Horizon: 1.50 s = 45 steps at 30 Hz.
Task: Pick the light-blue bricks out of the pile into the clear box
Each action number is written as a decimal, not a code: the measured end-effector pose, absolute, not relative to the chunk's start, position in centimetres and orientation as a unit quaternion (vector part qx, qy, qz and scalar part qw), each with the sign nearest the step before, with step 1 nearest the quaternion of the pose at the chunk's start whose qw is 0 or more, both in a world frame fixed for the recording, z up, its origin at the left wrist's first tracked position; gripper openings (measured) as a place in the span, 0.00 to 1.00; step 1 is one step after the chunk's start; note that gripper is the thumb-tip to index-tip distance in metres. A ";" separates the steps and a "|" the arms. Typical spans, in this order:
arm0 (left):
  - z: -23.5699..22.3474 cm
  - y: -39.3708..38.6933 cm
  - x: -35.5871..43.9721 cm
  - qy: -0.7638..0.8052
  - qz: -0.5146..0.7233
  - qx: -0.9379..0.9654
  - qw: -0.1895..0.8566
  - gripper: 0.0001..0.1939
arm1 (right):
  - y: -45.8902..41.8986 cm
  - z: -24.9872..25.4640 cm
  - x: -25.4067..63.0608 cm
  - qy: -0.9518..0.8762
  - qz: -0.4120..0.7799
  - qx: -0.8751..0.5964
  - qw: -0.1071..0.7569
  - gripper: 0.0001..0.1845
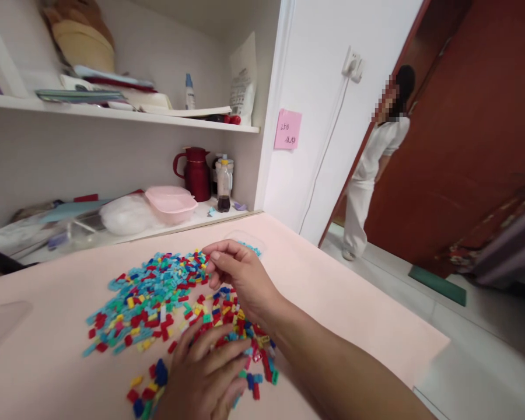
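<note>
Small plastic building bricks (157,286) in blue, red, yellow, green and white lie spread in a heap on the pink tabletop (341,315). Low over the near part of the heap is my left hand (205,373), palm down with its fingers spread. My right hand (240,274) hovers above the heap's right side, thumb and forefinger drawn together and the other fingers curled. Whatever may be pinched there is too small to make out. Just behind this hand sits a clear plastic box (262,245) with light blue pieces in it, partly hidden.
A shelf unit behind the table holds a pink tub (170,201), a dark red jug (196,175) and a bottle of dark liquid (224,186). A transparent lid-like sheet (2,326) lies at the left. On the right, a person in white (367,157) stands by a doorway.
</note>
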<state>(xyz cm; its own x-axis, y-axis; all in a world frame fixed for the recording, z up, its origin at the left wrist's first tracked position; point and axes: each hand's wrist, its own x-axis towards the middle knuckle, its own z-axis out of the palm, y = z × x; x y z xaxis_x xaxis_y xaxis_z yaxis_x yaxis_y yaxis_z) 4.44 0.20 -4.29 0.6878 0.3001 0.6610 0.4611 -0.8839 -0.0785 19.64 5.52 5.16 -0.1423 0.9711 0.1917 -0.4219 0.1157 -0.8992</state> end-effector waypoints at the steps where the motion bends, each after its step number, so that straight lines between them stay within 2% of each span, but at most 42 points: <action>1: -4.0 0.3 4.1 -0.226 -0.355 -0.899 0.121 0.14 | 5.5 5.2 19.7 -0.465 0.593 -0.300 0.585 0.12; 6: -2.1 0.6 2.0 -0.368 -0.407 -0.827 0.121 0.17 | 5.8 4.7 19.6 -0.492 0.569 -0.350 0.558 0.12; 9: -1.3 0.8 1.1 -0.412 -0.447 -0.780 0.148 0.15 | 6.0 4.1 19.3 -0.524 0.548 -0.390 0.523 0.13; 13: -1.0 1.1 0.7 -0.428 -0.459 -0.757 0.183 0.15 | 5.9 3.4 19.0 -0.542 0.612 -0.374 0.437 0.21; 16: -1.1 1.3 0.9 -0.412 -0.456 -0.762 0.202 0.15 | 5.6 3.2 18.8 -0.547 0.650 -0.348 0.395 0.22; 24: -1.7 1.2 1.3 -0.425 -0.450 -0.755 0.217 0.15 | 5.5 2.6 17.9 -0.557 0.627 -0.365 0.403 0.19; 27: -1.7 1.0 1.2 -0.456 -0.463 -0.733 0.200 0.14 | 6.5 2.9 18.8 -0.609 0.513 -0.406 0.448 0.14; 30: -1.4 0.6 1.0 -0.479 -0.499 -0.699 0.181 0.13 | 7.9 3.6 21.2 -0.644 0.292 -0.483 0.516 0.10; 32: -1.0 0.3 0.7 -0.492 -0.525 -0.675 0.163 0.12 | 8.9 3.9 23.1 -0.645 0.156 -0.526 0.532 0.09; 34: -0.5 -0.1 0.5 -0.510 -0.541 -0.655 0.133 0.12 | 9.8 3.8 24.6 -0.635 0.072 -0.563 0.523 0.10; 40: 0.3 -0.5 0.3 -0.527 -0.588 -0.608 0.084 0.12 | 10.9 2.2 25.7 -0.638 0.011 -0.618 0.459 0.12; 45: 0.4 -0.8 0.1 -0.547 -0.572 -0.610 0.043 0.13 | 10.5 2.4 25.5 -0.630 -0.014 -0.608 0.482 0.16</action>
